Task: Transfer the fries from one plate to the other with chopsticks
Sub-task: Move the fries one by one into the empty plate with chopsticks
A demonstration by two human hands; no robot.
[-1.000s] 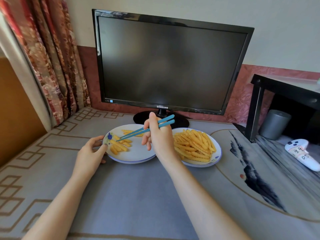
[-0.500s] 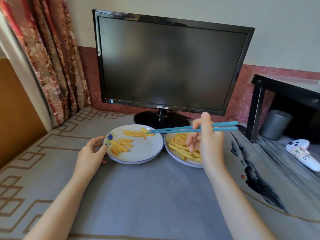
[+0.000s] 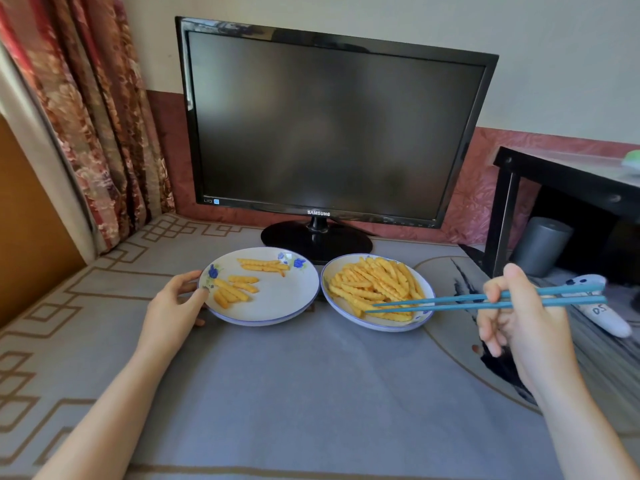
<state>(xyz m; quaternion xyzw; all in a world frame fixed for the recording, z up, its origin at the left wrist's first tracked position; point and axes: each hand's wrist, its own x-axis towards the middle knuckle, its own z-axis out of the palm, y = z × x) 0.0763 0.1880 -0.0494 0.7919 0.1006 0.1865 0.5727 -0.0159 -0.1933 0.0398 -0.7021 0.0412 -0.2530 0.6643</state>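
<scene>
**Early in the transfer: a few fries moved, most still to go**

A dark monitor [image 3: 329, 123] stands at the back of the grey tabletop [image 3: 311, 393], with two plates side by side in front of its base, their rims almost touching.

The left plate [image 3: 287, 299] is the receiving one, judging by how little it carries. It holds only two small clusters of moved fries [image 3: 235, 289], one at the far side and one close to the left rim, and most of its face is bare. The right plate [image 3: 381, 328] still holds the fries pile [image 3: 374, 282], heaped across nearly its whole surface. The task therefore looks barely begun, with many more trips left.

The left-hand grip [image 3: 173, 306] is closed on the left plate's near-left rim, thumb on top and fingers at the edge, steadying it.

The right-hand grip [image 3: 519, 327] sits well to the right of both plates, its fingers curled round the upper part of the blue chopsticks [image 3: 450, 301]. The sticks run almost level leftward, and their tips reach the near edge of the pile. The tips are slightly apart and no fry is visibly pinched between them. Whether they already touch a fry cannot be told. This looks like the approach to the next pickup.
</scene>
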